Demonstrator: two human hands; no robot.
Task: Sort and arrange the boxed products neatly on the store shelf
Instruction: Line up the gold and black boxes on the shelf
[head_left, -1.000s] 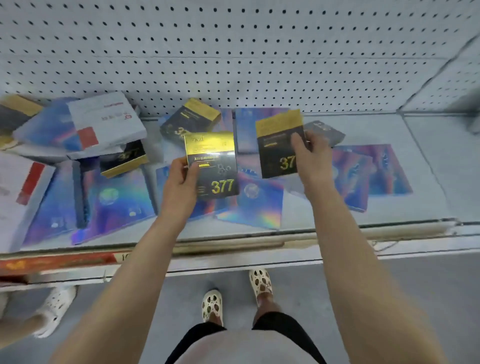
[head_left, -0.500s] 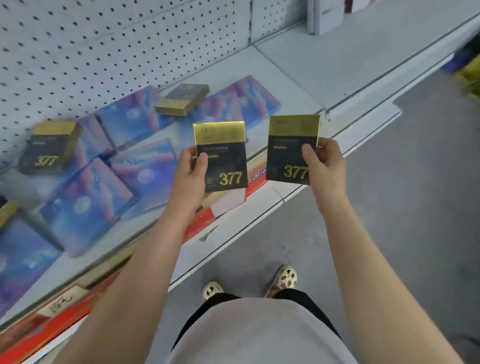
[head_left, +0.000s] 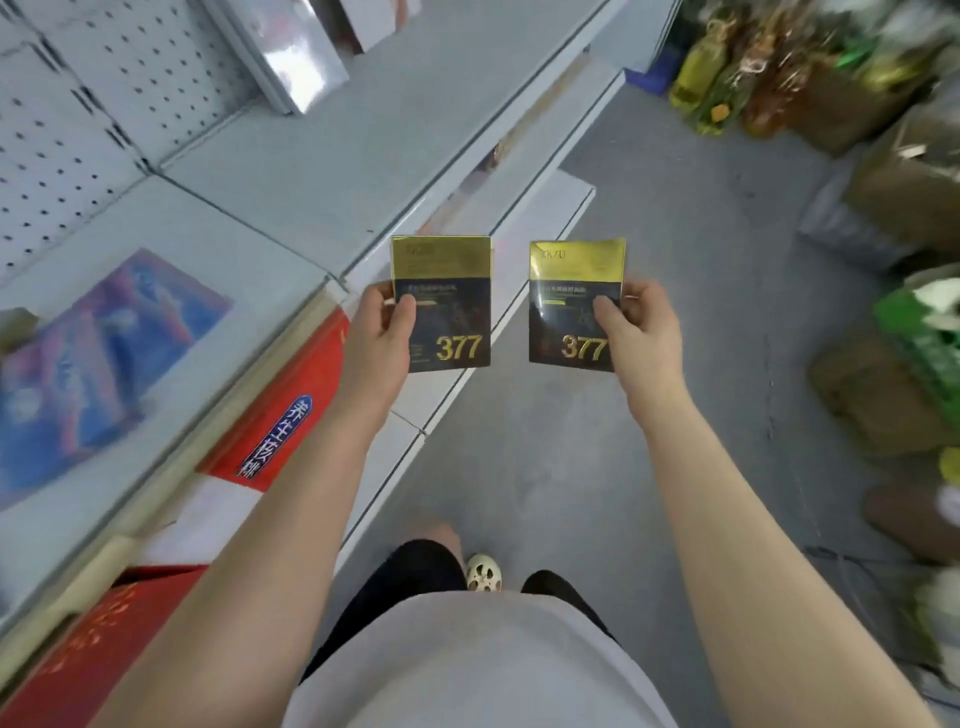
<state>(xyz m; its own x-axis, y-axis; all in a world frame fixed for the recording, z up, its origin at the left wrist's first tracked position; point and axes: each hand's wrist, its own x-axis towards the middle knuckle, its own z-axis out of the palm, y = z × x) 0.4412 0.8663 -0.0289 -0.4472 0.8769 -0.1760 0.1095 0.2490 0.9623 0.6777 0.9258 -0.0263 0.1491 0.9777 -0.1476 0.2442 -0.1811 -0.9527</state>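
Observation:
My left hand (head_left: 376, 345) grips a black and gold box marked 377 (head_left: 452, 291) by its lower left side, thumb on the front. My right hand (head_left: 641, 332) grips a second black and gold 377 box (head_left: 569, 296) by its lower right side. Both boxes are held upright, side by side, over the shelf's front edge and the aisle floor. The grey shelf (head_left: 291, 171) runs from lower left to upper right. A blue and purple holographic box (head_left: 104, 358) lies flat on it at the left.
Silver-white boxes (head_left: 291, 47) stand at the back of the shelf's far section. Red boxes (head_left: 280, 415) sit on the lower tier below the shelf edge. Bottles and bagged goods (head_left: 753, 67) and cartons (head_left: 883, 395) crowd the floor on the right.
Both hands have lifted the two 377 boxes off the cluttered shelf and carried them rightward along the aisle. The view has swung right, leaving most scattered boxes out of sight.

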